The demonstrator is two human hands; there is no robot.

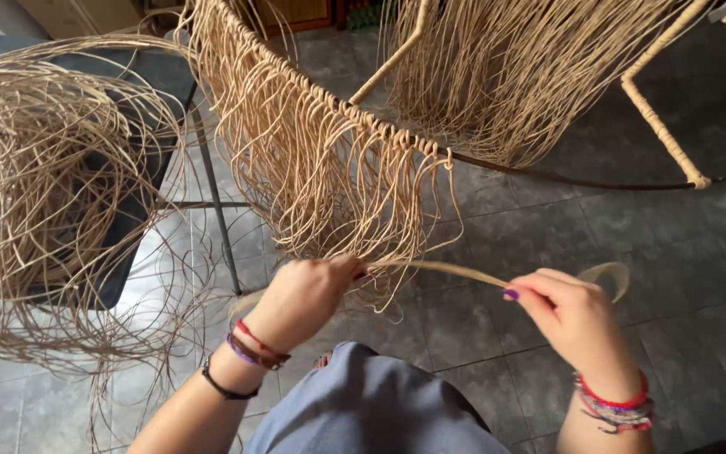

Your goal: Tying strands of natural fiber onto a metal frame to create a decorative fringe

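Above the grey tiled floor (pixel 548 252), between the two hands, a flat pale tan cane strip (pixel 455 271) is stretching taut below the fringe of hanging cane strands (pixel 329 185) knotted along the dark metal chair frame (pixel 565 178). The left hand (pixel 304 298) is pinching one end with fingers closed; the right hand (pixel 569 315) is pinching the other, the tail curling past it. The strip is looking light, springy, smooth and liable to crease; it is probably best gripped flat near the ends. A loose coil of pale cane (pixel 44 193) is resting on a dark chair at left. No packages, labels or signs are showing.
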